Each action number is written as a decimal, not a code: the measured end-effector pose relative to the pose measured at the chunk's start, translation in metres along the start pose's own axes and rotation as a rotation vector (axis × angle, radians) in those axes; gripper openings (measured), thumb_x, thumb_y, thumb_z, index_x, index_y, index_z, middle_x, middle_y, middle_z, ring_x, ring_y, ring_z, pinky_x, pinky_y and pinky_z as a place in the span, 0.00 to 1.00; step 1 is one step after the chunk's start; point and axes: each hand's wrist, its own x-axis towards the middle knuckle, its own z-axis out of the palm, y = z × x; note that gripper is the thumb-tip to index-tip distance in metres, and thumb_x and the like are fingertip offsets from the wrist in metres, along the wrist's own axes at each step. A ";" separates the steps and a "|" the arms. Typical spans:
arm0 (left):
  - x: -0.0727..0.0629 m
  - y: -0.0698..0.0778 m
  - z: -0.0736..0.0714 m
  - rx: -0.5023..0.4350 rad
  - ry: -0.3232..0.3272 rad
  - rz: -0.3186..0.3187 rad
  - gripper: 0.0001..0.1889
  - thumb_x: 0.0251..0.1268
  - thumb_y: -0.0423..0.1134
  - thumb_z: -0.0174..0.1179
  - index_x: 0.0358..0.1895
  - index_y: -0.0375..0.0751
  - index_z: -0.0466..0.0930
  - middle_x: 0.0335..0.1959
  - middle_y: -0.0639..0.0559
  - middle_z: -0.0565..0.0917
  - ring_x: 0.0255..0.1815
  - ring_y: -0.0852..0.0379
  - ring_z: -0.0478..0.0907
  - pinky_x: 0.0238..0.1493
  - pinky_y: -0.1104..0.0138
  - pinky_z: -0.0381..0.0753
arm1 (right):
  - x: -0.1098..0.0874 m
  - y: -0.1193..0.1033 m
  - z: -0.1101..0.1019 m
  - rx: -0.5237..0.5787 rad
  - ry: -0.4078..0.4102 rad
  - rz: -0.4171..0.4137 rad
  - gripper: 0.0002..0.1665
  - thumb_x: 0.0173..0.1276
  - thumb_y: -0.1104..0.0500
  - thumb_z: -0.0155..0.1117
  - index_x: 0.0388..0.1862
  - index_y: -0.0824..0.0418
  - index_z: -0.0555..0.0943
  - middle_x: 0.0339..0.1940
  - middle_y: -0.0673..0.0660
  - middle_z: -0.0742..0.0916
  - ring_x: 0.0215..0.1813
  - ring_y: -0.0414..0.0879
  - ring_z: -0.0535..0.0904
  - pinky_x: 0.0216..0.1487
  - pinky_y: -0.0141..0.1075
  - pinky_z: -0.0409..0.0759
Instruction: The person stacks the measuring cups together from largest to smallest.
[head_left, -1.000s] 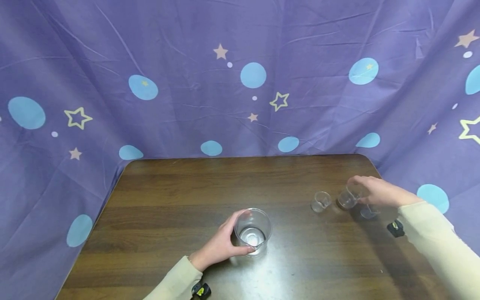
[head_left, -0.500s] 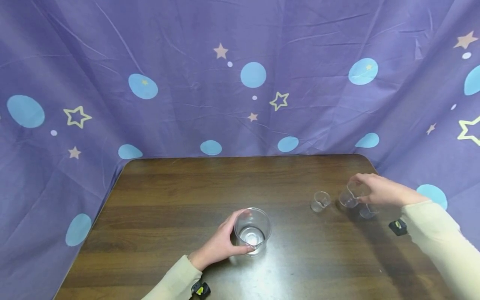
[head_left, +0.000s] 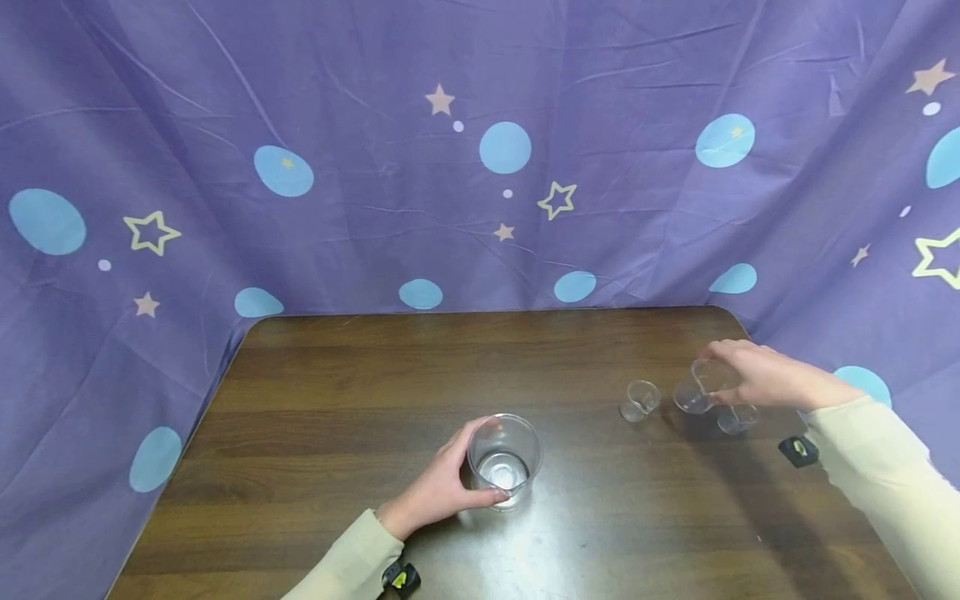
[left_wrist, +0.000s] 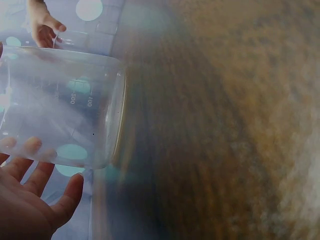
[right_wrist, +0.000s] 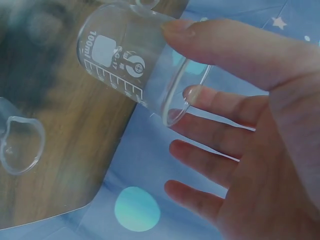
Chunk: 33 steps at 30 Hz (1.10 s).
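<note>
My left hand (head_left: pixel 438 493) grips a large clear beaker (head_left: pixel 504 492) by its side, thumb at the front and fingers around the back. White graduations show on its wall in the left wrist view. Over at the right of the table, my right hand (head_left: pixel 765 373) pinches a smaller 100 ml glass beaker (right_wrist: pixel 117 60) near the rim between thumb and fingers. Its other fingers are spread out behind the rim. One small beaker (head_left: pixel 640 402) stands to the left of the held one. Another small beaker (head_left: pixel 738 419) sits just below the right hand.
A brown wooden table (head_left: pixel 360 375) with rounded far corners carries everything. Purple cloth (head_left: pixel 360 208) with blue dots and stars hangs behind it and at both sides. Black wrist devices (head_left: pixel 798 451) are on both arms.
My right hand has shifted slightly farther back and right, with the 100 ml beaker still in its fingers. More of the small beaker beneath shows. The left hand keeps its grip in place.
</note>
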 end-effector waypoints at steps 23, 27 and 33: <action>0.000 0.003 -0.003 0.011 -0.005 0.005 0.50 0.52 0.50 0.81 0.78 0.54 0.62 0.72 0.51 0.74 0.72 0.52 0.71 0.75 0.50 0.68 | 0.011 -0.056 -0.017 -0.071 0.018 -0.118 0.28 0.50 0.54 0.83 0.48 0.61 0.82 0.46 0.54 0.86 0.51 0.59 0.83 0.53 0.55 0.83; -0.001 0.003 -0.002 0.010 -0.008 -0.010 0.50 0.52 0.51 0.81 0.78 0.55 0.62 0.72 0.51 0.74 0.73 0.52 0.70 0.75 0.49 0.68 | 0.015 -0.066 -0.018 -0.081 0.030 -0.141 0.27 0.51 0.54 0.83 0.48 0.60 0.82 0.47 0.54 0.86 0.51 0.58 0.83 0.53 0.55 0.83; -0.002 0.004 -0.003 -0.005 -0.014 -0.021 0.50 0.52 0.51 0.81 0.78 0.54 0.63 0.72 0.54 0.74 0.73 0.52 0.70 0.75 0.49 0.67 | 0.021 -0.078 -0.019 -0.100 0.027 -0.173 0.28 0.50 0.54 0.83 0.47 0.61 0.82 0.46 0.54 0.85 0.50 0.56 0.83 0.52 0.53 0.84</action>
